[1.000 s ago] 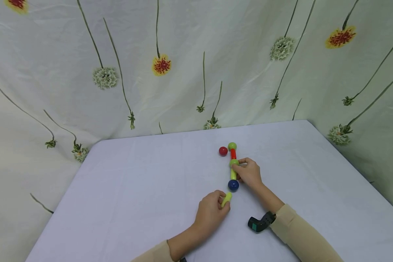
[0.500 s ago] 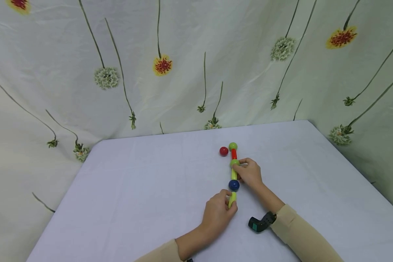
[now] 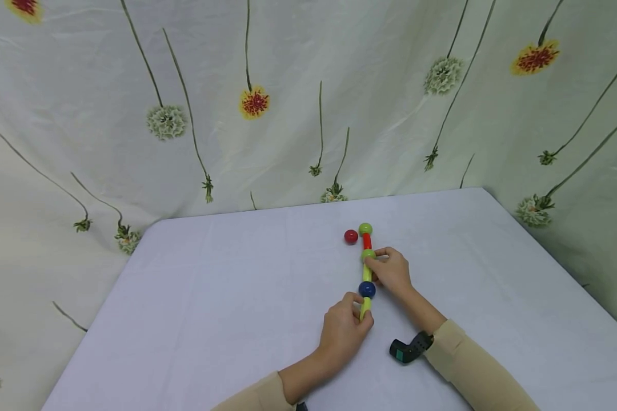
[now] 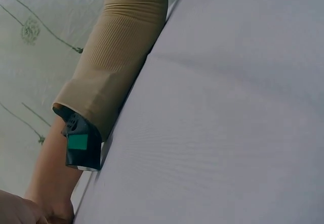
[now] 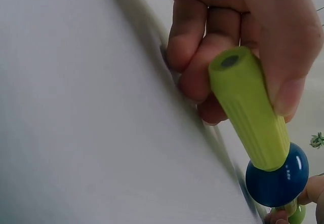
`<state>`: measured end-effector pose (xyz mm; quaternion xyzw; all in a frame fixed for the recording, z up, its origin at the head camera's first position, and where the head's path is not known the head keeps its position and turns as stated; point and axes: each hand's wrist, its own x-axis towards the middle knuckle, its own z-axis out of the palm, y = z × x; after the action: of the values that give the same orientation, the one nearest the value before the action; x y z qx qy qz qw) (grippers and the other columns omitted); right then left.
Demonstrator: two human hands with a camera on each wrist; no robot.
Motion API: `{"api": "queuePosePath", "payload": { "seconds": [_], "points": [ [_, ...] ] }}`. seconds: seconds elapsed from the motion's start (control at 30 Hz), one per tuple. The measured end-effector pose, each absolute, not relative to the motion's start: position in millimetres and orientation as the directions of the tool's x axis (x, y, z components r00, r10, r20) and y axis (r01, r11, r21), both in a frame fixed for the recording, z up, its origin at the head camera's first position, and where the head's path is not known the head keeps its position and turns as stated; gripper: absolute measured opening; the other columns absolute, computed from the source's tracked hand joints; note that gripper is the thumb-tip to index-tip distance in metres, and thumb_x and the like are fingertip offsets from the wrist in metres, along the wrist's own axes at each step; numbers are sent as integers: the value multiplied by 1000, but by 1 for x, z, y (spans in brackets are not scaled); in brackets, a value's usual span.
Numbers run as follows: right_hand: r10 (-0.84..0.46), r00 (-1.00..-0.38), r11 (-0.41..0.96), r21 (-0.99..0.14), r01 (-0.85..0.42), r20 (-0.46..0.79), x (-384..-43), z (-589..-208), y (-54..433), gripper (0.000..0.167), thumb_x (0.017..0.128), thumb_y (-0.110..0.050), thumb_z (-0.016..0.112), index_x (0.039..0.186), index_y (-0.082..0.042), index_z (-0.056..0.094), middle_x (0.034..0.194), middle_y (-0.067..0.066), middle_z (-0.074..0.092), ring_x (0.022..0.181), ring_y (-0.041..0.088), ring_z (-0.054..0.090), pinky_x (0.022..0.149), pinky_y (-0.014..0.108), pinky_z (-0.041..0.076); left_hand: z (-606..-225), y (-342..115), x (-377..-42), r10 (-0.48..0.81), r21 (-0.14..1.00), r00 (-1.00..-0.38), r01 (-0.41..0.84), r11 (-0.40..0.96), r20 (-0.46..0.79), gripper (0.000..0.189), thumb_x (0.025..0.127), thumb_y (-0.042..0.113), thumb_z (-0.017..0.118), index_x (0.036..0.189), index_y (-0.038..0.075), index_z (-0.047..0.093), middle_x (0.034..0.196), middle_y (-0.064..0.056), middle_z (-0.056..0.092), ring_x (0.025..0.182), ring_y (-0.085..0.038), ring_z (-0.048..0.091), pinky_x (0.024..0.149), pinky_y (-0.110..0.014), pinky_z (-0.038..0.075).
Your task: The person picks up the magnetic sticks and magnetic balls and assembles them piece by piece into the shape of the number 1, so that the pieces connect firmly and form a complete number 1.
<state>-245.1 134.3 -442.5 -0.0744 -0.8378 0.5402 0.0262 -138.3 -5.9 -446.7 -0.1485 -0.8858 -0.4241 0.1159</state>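
My left hand [image 3: 341,328] pinches a short yellow-green magnetic rod [image 3: 365,307] between thumb and fingers. The far end of that rod meets a blue ball [image 3: 367,289]; in the right wrist view a dark disc shows in its near end. Beyond the blue ball the chain runs on through another yellow-green rod [image 3: 367,272], a green ball [image 3: 368,254], a red rod [image 3: 367,241] and a second green ball [image 3: 365,229]. My right hand [image 3: 392,273] grips the chain at the nearer green ball, partly covering the rod below it.
A loose red ball [image 3: 351,237] lies left of the chain's far end. Everything is on a table with a pale cloth [image 3: 226,285]. A flower-print curtain [image 3: 288,148] hangs behind it. The black wrist camera [image 3: 411,348] is on the right wrist.
My left hand has moved right and slightly forward, bringing its yellow-green rod from apart from the blue ball to its near side. The right hand has stayed in place.
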Motion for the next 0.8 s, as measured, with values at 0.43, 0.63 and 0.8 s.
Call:
{"api": "queuePosePath", "payload": {
  "seconds": [0.43,0.63,0.8],
  "points": [
    [151,-988,408,-909,86,-26,-245,-443,135,37,88,-23,66,113,4,59,62,7,62,48,14,55,47,23,46,-444,-5,-140,153,763,-948,315,565,279,21,84,9,71,102,4,60,66,8,56,56,2,49,52,-16,43],
    [153,-988,403,-911,91,-31,-245,-443,135,38,88,-23,66,114,4,59,62,7,62,48,14,55,47,23,47,-444,-3,-140,152,787,-947,319,529,282,20,84,9,70,101,4,60,66,8,56,56,3,50,52,-16,44],
    [150,-988,409,-909,84,-24,-245,-442,135,38,89,-23,66,114,4,59,61,6,62,48,14,54,47,23,46,-445,-1,-141,154,788,-945,326,522,289,20,84,9,70,100,4,59,65,8,56,55,3,50,51,-17,44]
  ]
}}
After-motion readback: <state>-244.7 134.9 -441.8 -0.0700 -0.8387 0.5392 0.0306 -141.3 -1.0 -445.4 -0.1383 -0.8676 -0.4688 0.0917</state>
